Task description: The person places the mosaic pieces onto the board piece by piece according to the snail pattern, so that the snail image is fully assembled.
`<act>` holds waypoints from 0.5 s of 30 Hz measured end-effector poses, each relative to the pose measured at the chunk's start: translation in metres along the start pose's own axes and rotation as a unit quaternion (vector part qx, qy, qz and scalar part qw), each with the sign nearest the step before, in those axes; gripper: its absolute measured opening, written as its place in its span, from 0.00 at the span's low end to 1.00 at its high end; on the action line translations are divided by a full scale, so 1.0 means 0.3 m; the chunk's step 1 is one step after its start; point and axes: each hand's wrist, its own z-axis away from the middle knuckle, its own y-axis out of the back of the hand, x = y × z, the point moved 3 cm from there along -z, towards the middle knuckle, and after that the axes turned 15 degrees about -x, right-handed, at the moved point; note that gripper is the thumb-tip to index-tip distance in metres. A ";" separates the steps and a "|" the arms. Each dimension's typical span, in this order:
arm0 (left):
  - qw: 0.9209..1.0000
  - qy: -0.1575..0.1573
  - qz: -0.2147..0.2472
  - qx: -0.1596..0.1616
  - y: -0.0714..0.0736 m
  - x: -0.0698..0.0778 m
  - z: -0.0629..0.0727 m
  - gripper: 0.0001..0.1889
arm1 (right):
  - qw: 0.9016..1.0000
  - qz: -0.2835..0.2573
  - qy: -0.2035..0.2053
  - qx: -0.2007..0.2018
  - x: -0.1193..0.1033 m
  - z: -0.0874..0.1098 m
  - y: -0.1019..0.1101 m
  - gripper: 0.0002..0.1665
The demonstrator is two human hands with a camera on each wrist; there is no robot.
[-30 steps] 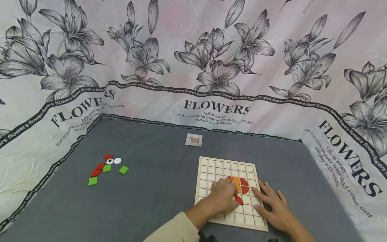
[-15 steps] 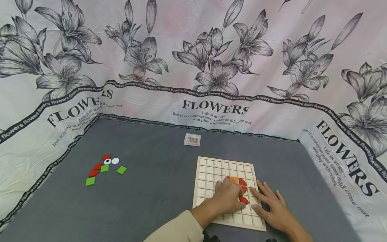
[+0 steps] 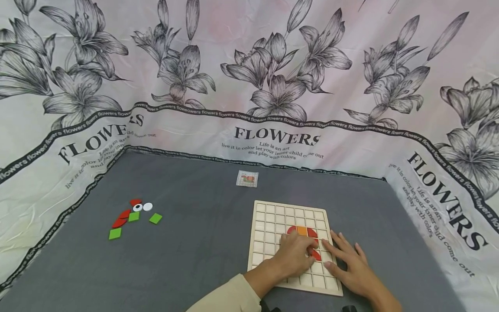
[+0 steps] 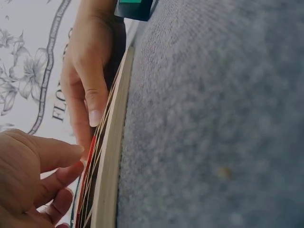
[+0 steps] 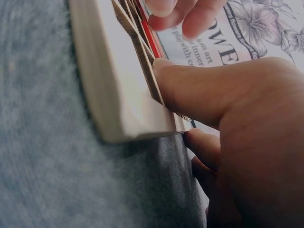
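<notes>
Red piece (image 3: 317,255) slid rightward; left hand (image 3: 294,257) bent at it, grip unclear, right hand (image 3: 348,264) spread. Board (image 3: 270,227) has orange tile (image 3: 302,231); loose pieces (image 3: 115,234) remain.

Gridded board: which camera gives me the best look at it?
Head view: it looks down on the gridded board, showing most squares. The left wrist view catches it almost edge-on; the right wrist view shows only a corner section, up close.
</notes>
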 end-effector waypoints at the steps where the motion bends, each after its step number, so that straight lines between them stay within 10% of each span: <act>1: 1.000 -0.007 0.007 0.004 0.005 -0.004 0.007 0.12 | 1.000 0.000 0.000 0.000 -0.001 -0.003 -0.001 0.30; 15: 0.966 -0.079 0.166 0.181 0.240 -0.136 0.216 0.11 | 0.999 -0.015 -0.017 -0.030 -0.007 -0.014 0.007 0.31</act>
